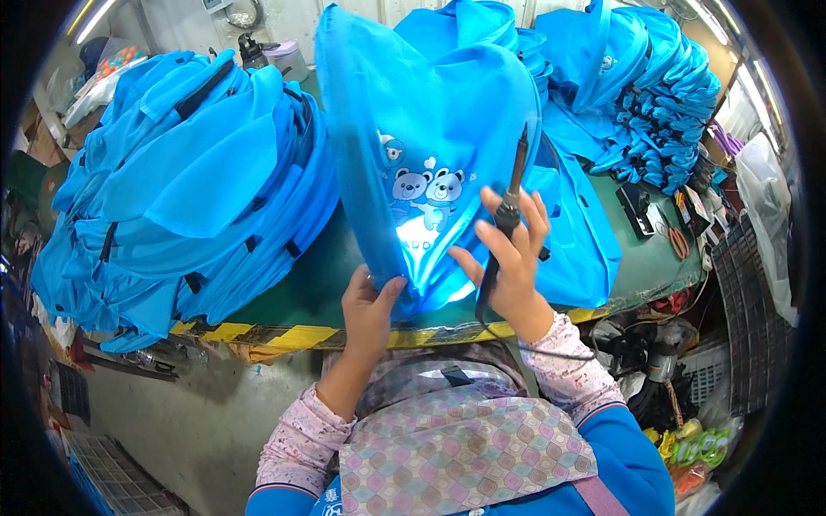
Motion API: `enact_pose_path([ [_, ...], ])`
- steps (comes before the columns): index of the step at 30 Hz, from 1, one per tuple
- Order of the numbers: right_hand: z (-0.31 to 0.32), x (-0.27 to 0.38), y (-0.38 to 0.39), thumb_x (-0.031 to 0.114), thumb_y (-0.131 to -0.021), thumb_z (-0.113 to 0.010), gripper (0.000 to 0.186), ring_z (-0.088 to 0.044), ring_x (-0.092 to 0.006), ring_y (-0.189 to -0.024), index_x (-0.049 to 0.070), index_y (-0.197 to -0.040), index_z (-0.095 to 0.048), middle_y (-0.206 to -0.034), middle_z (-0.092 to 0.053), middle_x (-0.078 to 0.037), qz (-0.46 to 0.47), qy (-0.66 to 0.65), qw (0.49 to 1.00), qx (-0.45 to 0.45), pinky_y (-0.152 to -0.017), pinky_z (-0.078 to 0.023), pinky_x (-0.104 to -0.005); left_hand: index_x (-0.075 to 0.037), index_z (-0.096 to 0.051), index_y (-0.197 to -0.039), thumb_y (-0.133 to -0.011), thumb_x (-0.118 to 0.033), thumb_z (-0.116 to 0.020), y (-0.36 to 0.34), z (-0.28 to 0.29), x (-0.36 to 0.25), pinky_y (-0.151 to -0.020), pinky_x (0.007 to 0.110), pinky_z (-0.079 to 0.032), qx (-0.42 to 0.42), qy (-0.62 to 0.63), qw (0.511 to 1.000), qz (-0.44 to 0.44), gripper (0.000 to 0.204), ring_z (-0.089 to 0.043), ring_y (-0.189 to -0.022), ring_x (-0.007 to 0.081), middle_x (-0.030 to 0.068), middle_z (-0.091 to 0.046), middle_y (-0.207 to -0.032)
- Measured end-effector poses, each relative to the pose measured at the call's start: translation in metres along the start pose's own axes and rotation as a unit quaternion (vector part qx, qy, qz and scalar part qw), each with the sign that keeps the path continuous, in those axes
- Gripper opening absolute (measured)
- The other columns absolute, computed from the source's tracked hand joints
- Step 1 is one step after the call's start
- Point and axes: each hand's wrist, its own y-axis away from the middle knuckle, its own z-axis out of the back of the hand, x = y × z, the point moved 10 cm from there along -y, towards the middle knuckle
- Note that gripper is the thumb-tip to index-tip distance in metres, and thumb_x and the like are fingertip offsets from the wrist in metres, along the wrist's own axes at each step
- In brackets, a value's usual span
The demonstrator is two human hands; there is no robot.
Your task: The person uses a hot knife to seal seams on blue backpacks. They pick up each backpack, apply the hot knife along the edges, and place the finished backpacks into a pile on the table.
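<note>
A bright blue fabric piece with a stiff curved rim stands upright in front of me, with printed cartoon bears on its face. My left hand pinches its lower rim between thumb and fingers. In my right hand is a soldering iron, its tip pointing up beside the fabric's right edge; some of these fingers are spread off the handle. The iron's cord loops over my right sleeve. A bright patch of light falls on the fabric below the bears.
A tall stack of blue fabric pieces fills the left of the green table. More blue pieces are bunched at the back right. Beside them lie a black box and scissors. Yellow-and-black tape marks the near edge.
</note>
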Motion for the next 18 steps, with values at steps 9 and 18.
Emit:
enact_pose_path([
  [9,0.022,0.057,-0.004,0.016,-0.07,-0.077,0.034,-0.048,-0.0158,-0.063,0.009,-0.103,-0.069,-0.066,-0.055,0.005,0.03,-0.104,0.992,0.062,-0.07,-0.032,-0.0359,-0.005,-0.061,-0.1,-0.09,-0.004,-0.074,-0.008,-0.014,0.016,-0.073,0.022,-0.048,-0.041,0.082,0.996,0.003,0.016,-0.06,-0.082,0.007,0.0005,-0.067,-0.092],
  [18,0.009,0.074,0.005,0.019,-0.073,-0.076,0.034,-0.047,-0.0137,-0.063,0.008,-0.104,-0.069,-0.069,-0.054,0.006,0.111,-0.043,0.991,0.062,-0.07,-0.034,-0.0328,-0.006,-0.055,-0.09,-0.091,-0.005,-0.074,-0.004,-0.028,0.002,-0.073,0.023,-0.049,-0.028,0.08,0.996,0.022,0.019,-0.062,-0.083,0.0087,0.0019,-0.067,-0.087],
])
